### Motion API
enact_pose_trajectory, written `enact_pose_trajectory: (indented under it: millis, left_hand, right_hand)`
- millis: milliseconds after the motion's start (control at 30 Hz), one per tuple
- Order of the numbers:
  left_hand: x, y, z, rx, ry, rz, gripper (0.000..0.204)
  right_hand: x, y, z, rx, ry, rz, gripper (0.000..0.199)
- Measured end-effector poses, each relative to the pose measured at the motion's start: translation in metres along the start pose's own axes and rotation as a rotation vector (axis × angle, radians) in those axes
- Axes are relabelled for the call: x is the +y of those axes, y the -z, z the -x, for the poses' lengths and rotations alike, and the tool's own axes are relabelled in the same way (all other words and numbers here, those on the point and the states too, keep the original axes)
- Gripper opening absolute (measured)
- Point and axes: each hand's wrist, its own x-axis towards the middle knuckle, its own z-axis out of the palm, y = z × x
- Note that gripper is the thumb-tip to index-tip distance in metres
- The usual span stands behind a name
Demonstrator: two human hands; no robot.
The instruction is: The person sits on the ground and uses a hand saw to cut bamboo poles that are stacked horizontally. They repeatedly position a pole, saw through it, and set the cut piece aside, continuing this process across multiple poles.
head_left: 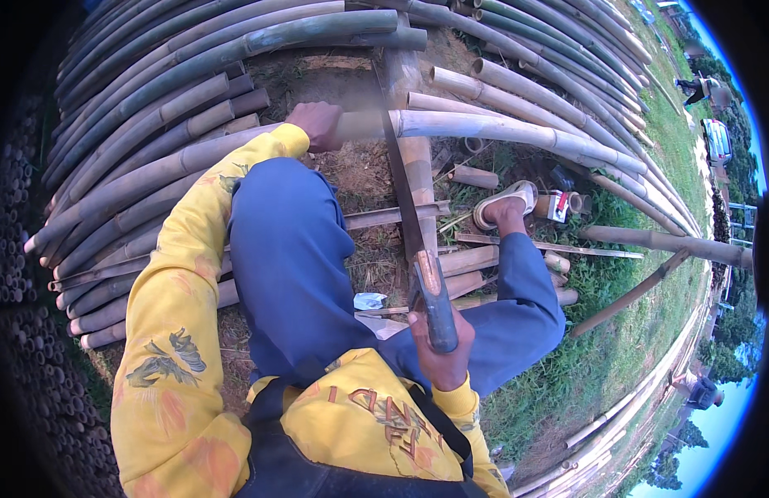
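Observation:
My right hand (pixel 443 355) is closed around the handle of a handsaw (pixel 408 203), low in front of my body. The saw's long dark blade points away from me and crosses a bamboo pole (pixel 509 131). My left hand (pixel 316 124) grips the same pole, just left of the blade, with most of its fingers hidden. Where blade and pole meet, the picture is smeared, so I cannot tell how deep the blade sits. Under the pole, near the blade, runs a thicker bamboo support (pixel 416 158) lying lengthwise.
Stacked bamboo poles (pixel 152 124) fill the left and far side. Short bamboo offcuts (pixel 472 177) lie near my sandalled foot (pixel 509 207), beside a red-and-white box (pixel 553 206). A propped pole (pixel 667 241) stands at right. People and a white car (pixel 717 141) appear farther off.

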Motion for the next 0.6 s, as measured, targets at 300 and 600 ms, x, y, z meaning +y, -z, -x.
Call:
enact_pose_trajectory:
  millis: [300,600]
  left_hand:
    - [0.041,0.022,0.032,0.043,-0.125,-0.01,0.053]
    - [0.042,0.047,0.035,0.098,-0.157,-0.031,0.042]
  right_hand:
    - [0.014,-0.001,-0.046,0.004,-0.135,-0.11,0.035]
    - [-0.006,0.0,-0.012,0.054,0.124,-0.018,0.026]
